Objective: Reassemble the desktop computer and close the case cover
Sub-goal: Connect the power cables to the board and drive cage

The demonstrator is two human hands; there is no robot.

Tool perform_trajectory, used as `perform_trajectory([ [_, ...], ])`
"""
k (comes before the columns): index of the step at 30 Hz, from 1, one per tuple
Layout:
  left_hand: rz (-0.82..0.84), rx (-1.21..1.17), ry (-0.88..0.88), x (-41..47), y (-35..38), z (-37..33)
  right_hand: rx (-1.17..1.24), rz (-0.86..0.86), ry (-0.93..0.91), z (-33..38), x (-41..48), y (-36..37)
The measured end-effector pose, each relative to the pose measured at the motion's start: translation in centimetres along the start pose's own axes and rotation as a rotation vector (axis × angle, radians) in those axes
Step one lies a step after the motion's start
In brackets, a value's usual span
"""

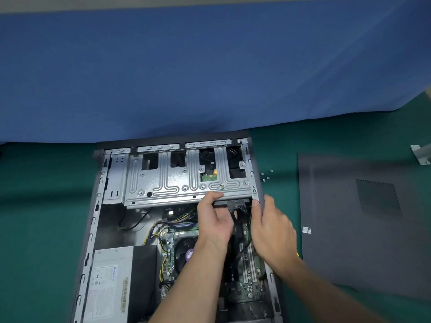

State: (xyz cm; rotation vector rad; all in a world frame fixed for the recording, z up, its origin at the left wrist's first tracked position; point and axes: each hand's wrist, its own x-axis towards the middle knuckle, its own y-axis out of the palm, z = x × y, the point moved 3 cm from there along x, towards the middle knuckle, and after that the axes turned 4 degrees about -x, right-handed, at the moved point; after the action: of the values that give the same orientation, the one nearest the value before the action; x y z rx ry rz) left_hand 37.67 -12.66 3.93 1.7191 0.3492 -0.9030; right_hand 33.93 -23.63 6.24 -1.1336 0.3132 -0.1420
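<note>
Left hand (214,220) fingers (213,195) grip drive cage (163,180) edge; right hand (271,229) fingers seemingly grip case rim (253,176).

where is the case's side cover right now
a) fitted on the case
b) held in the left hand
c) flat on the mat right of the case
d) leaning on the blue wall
c: the side cover lies flat on the green mat, right of the open case, while the left hand and right hand are at the drive cage.
</note>
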Motion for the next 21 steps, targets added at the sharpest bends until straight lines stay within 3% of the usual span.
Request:
perform_trajectory([
  [3, -0.033, -0.003, 0.026, 0.3, -0.2, 0.0, 0.328, 0.087, 0.169, -1.6, 1.9, -0.7],
  [5, -0.065, -0.004, 0.06, 0.5, -0.5, -0.1, 0.405, 0.079, 0.221, -3.4, 4.9, -0.7],
  [13, -0.044, 0.043, 0.065, 0.7, -0.9, -0.1, 0.084, 0.143, 0.18, -6.9, 13.1, 2.9],
  [16, -0.055, 0.066, 0.085, 0.7, -1.0, -0.2, -0.047, 0.166, 0.052, -6.8, 14.2, 3.9],
  [21, -0.114, 0.088, 0.101, 0.8, -1.1, -0.2, -0.091, 0.186, -0.006, -7.2, 15.4, 4.5],
])
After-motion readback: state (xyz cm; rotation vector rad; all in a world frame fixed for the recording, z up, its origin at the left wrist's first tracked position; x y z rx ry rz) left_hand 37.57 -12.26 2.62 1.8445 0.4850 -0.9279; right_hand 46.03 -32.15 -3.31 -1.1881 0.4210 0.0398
